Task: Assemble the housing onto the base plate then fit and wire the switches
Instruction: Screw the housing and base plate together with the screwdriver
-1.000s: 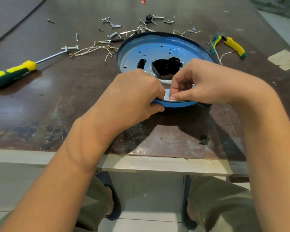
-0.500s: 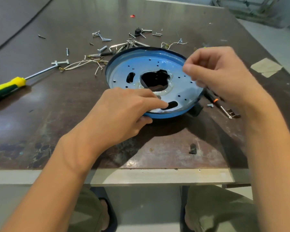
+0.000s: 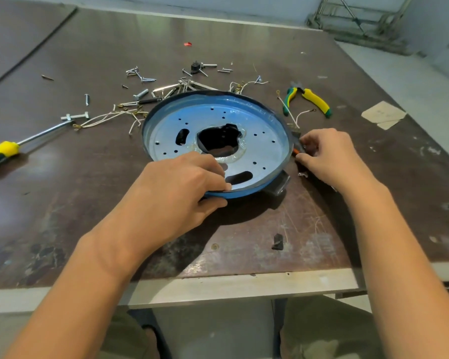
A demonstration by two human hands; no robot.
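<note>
Fastening stage | blue plate (image 3: 267,141) rim is gripped by left hand (image 3: 171,193) | right hand (image 3: 332,154) is curled at orange-tipped tool (image 3: 296,151), hold unconfirmed | next: secure pickup is required

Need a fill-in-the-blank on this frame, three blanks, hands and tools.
The left hand grips the near rim of the round ____ plate.
The pliers lie on the table to the ____ of the plate.
The long screwdriver lies to the ____ of the plate.
Missing: blue; right; left.
</note>
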